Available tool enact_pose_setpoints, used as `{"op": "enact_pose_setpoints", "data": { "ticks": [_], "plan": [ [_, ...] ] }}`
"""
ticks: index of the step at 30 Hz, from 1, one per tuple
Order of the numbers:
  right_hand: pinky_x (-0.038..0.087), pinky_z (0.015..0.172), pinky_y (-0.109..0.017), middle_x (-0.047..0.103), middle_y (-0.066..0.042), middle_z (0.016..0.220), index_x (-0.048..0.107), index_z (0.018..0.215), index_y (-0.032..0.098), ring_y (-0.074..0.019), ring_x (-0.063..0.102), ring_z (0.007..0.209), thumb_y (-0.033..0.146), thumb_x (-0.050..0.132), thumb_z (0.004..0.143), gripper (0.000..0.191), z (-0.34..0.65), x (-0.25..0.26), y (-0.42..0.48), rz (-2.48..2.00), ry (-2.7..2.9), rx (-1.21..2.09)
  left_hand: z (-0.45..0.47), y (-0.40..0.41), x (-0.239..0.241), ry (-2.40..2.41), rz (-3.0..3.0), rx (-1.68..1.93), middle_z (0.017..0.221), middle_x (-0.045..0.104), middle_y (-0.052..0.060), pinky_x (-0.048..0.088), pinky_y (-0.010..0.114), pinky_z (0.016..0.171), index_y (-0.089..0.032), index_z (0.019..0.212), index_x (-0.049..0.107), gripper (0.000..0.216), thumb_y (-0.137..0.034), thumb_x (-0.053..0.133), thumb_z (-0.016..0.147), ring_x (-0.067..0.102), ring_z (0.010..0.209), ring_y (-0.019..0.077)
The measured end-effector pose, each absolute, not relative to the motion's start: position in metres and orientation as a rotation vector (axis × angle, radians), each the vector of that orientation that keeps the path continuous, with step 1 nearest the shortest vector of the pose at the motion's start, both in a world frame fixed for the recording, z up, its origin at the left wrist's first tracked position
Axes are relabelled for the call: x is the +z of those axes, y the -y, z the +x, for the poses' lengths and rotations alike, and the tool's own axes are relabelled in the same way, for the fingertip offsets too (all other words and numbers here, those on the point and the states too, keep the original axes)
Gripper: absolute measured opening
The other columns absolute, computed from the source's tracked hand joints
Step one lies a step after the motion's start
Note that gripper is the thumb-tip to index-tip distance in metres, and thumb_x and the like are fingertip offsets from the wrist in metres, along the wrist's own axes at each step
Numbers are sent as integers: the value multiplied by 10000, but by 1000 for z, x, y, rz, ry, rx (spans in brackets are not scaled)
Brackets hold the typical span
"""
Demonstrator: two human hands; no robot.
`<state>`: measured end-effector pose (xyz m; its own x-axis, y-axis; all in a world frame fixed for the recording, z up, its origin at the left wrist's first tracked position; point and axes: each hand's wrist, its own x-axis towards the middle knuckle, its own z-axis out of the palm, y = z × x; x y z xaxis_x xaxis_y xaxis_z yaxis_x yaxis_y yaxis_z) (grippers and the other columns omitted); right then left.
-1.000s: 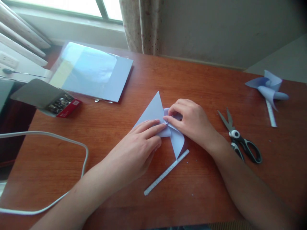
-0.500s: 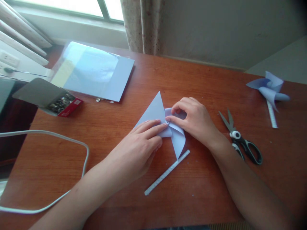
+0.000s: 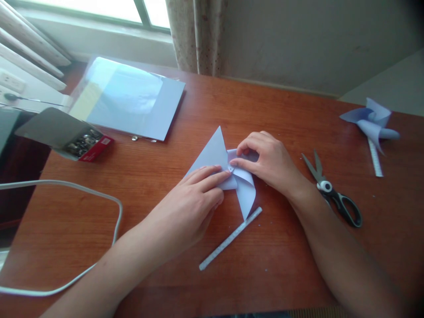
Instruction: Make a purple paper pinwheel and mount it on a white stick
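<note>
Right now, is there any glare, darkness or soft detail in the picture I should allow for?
Head view, upper left: the window is blown out, and glare washes the glossy sleeve; head view, upper right: the corner falls dark; head view, centre: the folded paper has a clear outline, but fine detail in its folds looks soft.

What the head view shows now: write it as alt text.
A person's left hand and right hand both touch folded pale paper near its middle on a wooden desk. A thin stick lies closer to the person; scissors and a paper pinwheel lie at right, an open box at left.
</note>
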<state>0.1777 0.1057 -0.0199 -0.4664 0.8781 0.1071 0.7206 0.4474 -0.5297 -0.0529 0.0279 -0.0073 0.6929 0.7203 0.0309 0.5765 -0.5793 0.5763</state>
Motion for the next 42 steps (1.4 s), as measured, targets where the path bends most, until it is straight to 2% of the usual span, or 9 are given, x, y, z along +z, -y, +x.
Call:
{"op": "enact_pose_setpoints", "data": {
  "ticks": [13,19,29,32,36,42],
  "plan": [
    [423,796,-354,679,-27,897,640,825,209,-220,576,895,323,800,873,202,179,-24,-102,-1348,2391,553,-57,-26,8,-1012,2391,355,1509,610,102,424,478,1236,-161,923,721,259,-85,482,989,490,1471,276],
    [427,791,-357,678,-31,894,619,808,215,-222,572,893,332,756,913,208,179,-24,-100,-1325,2406,539,-52,-24,3,-975,2426,298,1515,602,120,413,531,1236,-155,935,723,253,-79,485,976,498,1464,312],
    [419,788,-356,678,-37,883,618,819,208,-217,559,863,332,686,964,202,178,-26,-96,-1277,2450,506,-51,-23,-3,-982,2489,272,1529,586,134,392,540,1249,-134,956,733,232,-86,507,971,503,1456,332],
    [428,768,-347,665,-22,842,643,926,215,-209,567,826,323,725,934,136,178,-27,-96,-1315,2371,529,-51,-23,-3,-982,2476,265,1530,586,131,390,538,1251,-136,964,734,225,-84,515,968,499,1461,328],
    [443,786,-355,660,-19,827,666,1160,215,-218,571,822,322,730,932,259,177,-29,-96,-1334,2346,488,-50,-23,-2,-981,2478,256,1536,579,134,387,545,1250,-131,979,736,250,-69,493,971,492,1467,327],
    [439,804,-353,662,-28,827,727,1083,180,-222,575,828,343,732,929,225,174,-30,-95,-1338,2336,471,-50,-23,-3,-988,2476,264,1547,566,135,383,540,1252,-126,992,739,250,-71,496,974,486,1471,323]
  ]
}}
